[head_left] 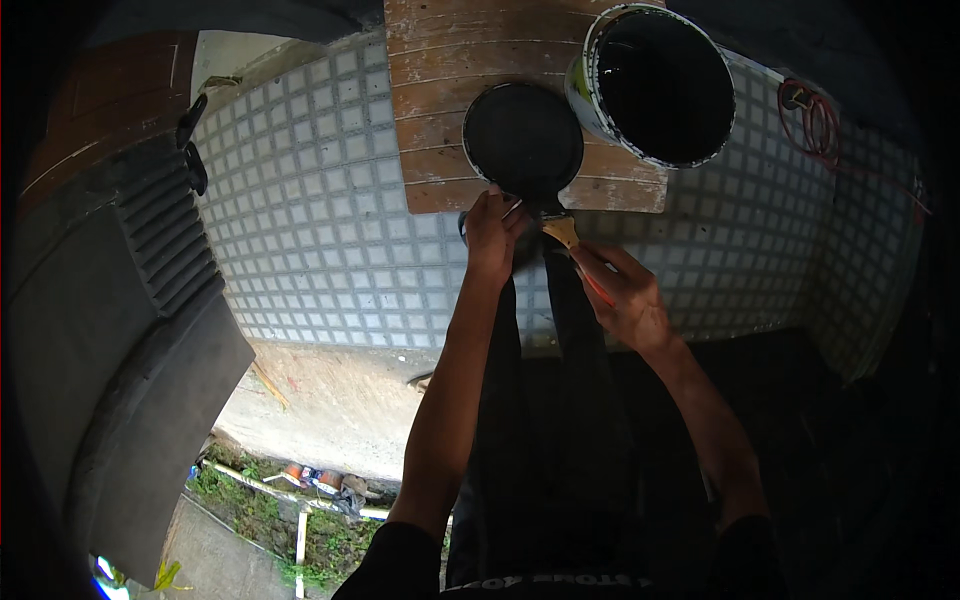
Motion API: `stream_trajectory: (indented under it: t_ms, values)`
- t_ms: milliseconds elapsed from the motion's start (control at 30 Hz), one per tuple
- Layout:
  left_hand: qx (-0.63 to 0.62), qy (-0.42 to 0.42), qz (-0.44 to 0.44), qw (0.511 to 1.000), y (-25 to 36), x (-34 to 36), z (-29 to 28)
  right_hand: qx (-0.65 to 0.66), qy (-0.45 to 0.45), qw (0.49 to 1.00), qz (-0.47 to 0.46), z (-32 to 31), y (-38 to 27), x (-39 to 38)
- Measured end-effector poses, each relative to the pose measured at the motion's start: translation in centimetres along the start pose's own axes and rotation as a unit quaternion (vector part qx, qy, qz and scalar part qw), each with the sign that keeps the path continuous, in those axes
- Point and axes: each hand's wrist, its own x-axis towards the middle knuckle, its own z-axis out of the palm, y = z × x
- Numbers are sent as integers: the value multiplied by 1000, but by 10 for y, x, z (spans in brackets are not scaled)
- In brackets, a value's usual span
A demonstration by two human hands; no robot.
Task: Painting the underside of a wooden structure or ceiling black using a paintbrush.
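My right hand (628, 300) is closed around a paintbrush (562, 233) with an orange-red handle and a yellowish ferrule. Its dark bristles point left, close to my left hand. My left hand (489, 232) is curled, its fingers near the front edge of a round black pan-like piece (523, 138) on a wooden table (440, 120). A dark rounded edge shows beside its wrist side, and what its fingers hold is too dark to make out. A white bucket (590, 90) with a black-smeared rim and a dark inside stands right of the round piece.
Light square-tiled floor (330, 220) surrounds the table. A red coiled hose or cable (820, 130) lies at the far right. Dark grey panels (160, 430) stand on the left. Lower left, a pale ledge (320, 400) borders greenery (250, 505) and white pipes (301, 550).
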Motion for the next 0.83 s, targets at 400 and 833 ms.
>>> stream_trajectory:
  t_ms: [400,833]
  values:
    - [-36,-39,3,999,-2,-5,2,50,96,994,15,-18,-6,17]
    - [-39,-40,-32,998,-13,-15,5,469,477,623,405,56,-25,-3]
